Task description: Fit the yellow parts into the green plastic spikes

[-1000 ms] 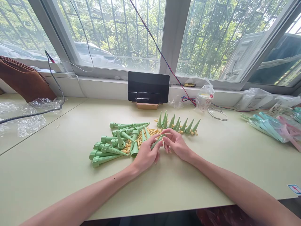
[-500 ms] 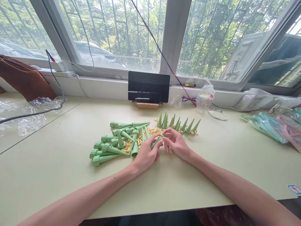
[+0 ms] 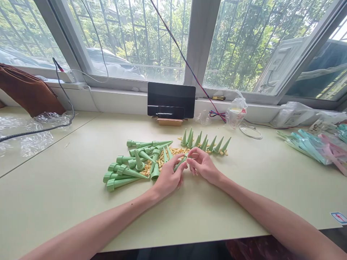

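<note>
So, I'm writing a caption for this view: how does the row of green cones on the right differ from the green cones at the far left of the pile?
The right-hand row stands points up, while the far-left cones lie on their sides. Small yellow pieces sit around the row's bases; the far-left cones' wide ends show none. Both groups are green and tapered.

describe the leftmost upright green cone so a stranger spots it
Below the black tablet, find the pile of green cones and yellow pieces. Left of the left hand, one cone stands point up, while its nearest neighbours lie on their sides.
</note>
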Demonstrator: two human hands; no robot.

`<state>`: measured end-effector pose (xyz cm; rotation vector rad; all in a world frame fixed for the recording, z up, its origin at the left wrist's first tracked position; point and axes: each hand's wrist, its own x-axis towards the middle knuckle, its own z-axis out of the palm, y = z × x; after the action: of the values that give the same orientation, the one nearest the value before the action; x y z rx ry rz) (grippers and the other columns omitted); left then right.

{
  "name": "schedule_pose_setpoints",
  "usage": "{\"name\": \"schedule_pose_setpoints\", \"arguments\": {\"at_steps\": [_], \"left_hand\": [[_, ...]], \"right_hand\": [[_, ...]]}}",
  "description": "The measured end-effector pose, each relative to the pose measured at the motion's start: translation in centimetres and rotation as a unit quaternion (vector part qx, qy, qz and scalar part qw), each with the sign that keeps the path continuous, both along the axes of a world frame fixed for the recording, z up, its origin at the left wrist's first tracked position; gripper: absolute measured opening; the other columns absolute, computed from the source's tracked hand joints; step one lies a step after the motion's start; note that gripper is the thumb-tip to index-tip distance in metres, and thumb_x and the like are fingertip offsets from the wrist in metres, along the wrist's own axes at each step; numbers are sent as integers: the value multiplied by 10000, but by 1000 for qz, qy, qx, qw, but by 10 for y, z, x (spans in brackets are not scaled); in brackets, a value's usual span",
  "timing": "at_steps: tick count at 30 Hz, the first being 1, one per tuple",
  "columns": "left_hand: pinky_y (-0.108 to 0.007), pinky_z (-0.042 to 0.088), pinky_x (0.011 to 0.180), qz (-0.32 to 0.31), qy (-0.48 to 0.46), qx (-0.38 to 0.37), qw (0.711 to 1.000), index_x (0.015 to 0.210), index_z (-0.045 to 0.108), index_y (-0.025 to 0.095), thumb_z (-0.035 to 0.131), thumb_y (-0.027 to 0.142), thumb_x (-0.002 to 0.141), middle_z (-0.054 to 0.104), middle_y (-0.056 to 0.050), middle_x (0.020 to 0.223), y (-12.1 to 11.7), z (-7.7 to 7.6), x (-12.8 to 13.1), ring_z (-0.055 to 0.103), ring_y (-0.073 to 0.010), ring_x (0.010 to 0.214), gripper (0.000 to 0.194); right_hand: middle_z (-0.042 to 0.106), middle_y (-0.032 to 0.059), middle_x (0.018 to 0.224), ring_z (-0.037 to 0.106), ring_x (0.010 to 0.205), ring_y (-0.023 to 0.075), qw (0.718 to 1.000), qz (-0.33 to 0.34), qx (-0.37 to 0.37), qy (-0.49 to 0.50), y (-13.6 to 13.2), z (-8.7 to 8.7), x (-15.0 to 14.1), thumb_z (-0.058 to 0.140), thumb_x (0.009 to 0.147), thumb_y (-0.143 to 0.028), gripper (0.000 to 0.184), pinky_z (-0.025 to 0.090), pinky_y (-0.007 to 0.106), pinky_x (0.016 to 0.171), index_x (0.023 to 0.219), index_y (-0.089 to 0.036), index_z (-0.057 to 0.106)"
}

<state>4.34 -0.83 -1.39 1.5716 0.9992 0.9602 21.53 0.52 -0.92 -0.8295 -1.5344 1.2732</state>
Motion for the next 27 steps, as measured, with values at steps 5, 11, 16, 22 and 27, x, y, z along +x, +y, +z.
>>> {"name": "schedule_pose_setpoints", "arguments": {"at_steps": [5, 11, 16, 22, 27], "left_hand": [[-213, 434, 332, -4, -7, -6, 1000, 1319, 496, 202, 525, 496, 938, 631, -41, 916, 0, -1, -1, 500, -61, 374, 483], [-216, 440, 330, 4, 2, -5, 1000, 1306, 510, 200, 528, 494, 934, 630, -41, 912, 0, 1, 0, 491, -55, 359, 475], [-213, 441, 329, 4, 2, -10, 1000, 1313, 508, 197, 529, 491, 932, 635, -42, 905, 0, 2, 1, 491, -56, 358, 481], [-213, 438, 327, 5, -7, -15, 1000, 1300, 509, 189, 541, 509, 920, 626, -43, 908, -1, 3, 1, 488, -57, 372, 498], [-217, 451, 344, 5, -4, -21, 1000, 1311, 508, 195, 549, 502, 917, 633, -54, 948, -1, 4, 1, 492, -52, 374, 500]], "right_hand": [[544, -74, 604, 489, 429, 83, 1000, 5, 6, -10, 0, 0, 0, 621, 916, -447, 279, 403, 227, 437, 891, -210, 475], [558, -72, 640, 500, 433, 82, 1000, 5, 5, -2, 1, -2, 2, 680, 881, -415, 287, 399, 221, 416, 902, -212, 478], [559, -72, 643, 494, 431, 77, 1000, 4, 5, -3, 2, -2, 2, 694, 868, -419, 302, 409, 220, 420, 892, -213, 475], [547, -76, 590, 491, 422, 81, 1000, 4, 7, -18, 0, 1, 1, 621, 917, -446, 281, 398, 217, 428, 883, -211, 470], [559, -77, 632, 493, 430, 80, 1000, 6, -1, 1, 2, -2, 2, 718, 847, -421, 327, 408, 218, 416, 890, -217, 466]]}}
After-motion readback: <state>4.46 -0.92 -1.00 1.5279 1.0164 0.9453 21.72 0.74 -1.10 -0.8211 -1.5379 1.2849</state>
